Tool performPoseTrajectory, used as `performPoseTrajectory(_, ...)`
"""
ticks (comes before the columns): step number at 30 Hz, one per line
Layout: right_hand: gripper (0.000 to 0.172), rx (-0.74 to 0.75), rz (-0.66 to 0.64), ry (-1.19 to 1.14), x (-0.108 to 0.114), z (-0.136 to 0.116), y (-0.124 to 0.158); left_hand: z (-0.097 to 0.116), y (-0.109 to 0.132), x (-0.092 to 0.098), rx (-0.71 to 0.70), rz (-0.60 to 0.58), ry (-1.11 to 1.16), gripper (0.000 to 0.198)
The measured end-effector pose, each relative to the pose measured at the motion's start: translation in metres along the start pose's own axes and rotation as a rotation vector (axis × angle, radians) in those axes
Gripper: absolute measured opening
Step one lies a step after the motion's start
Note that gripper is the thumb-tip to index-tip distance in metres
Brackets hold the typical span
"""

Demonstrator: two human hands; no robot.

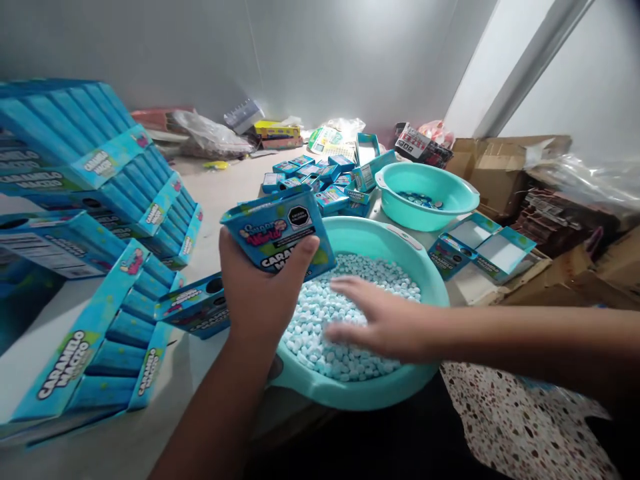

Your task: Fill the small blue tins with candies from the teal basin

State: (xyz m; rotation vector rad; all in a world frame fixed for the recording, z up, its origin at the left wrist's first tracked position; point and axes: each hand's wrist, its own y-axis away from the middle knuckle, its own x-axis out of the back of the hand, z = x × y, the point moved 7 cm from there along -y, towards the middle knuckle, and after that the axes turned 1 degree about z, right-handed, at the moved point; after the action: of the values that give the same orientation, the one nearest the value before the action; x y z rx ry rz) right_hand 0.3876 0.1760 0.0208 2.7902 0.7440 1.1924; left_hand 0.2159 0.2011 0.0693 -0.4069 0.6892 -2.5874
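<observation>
My left hand [260, 287] grips a blue candy box [283, 230], tilted, with its printed face toward me and my thumb across the front. It is held above the left rim of a turquoise basin [420, 280]. Inside the basin lie many small pale-blue candies [320, 313]. Over these candies hovers my right hand [380, 320], its fingers apart and partly blurred by motion. No item shows in it, and whether the fingertips touch the candies I cannot tell. Beside my left wrist, another blue box [197, 307] rests on the table.
Blue display cartons packed with boxes [100, 167] are stacked at the left, with another filled carton [115, 340] nearer. A pile of small blue boxes [320, 180] lies behind the basin. A second turquoise basin [430, 193] stands behind right, near open trays [505, 250] and cardboard boxes [500, 163].
</observation>
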Motion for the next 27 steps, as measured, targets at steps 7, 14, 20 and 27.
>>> performPoseTrajectory(7, 0.093, 0.223, -0.221, 0.447, -0.044, 0.027, -0.021, -0.011, 0.0, -0.015, 0.066, -0.2, -0.008, 0.055)
performPoseTrajectory(14, 0.051, 0.229, 0.087, 0.259, 0.022, 0.055, -0.084, -0.034, -0.001, -0.023, 0.163, -0.305, 0.007, 0.058)
performPoseTrajectory(20, 0.042, 0.138, 0.081, 0.092, -0.009, 0.06, -0.095, -0.043, 0.0, -0.03, 0.191, -0.4, 0.129, 0.055)
performPoseTrajectory(27, 0.058, 0.024, -0.028, -0.185, -0.045, 0.041, -0.068, -0.044, 0.001, -0.04, 0.182, -0.508, 0.244, 0.048)
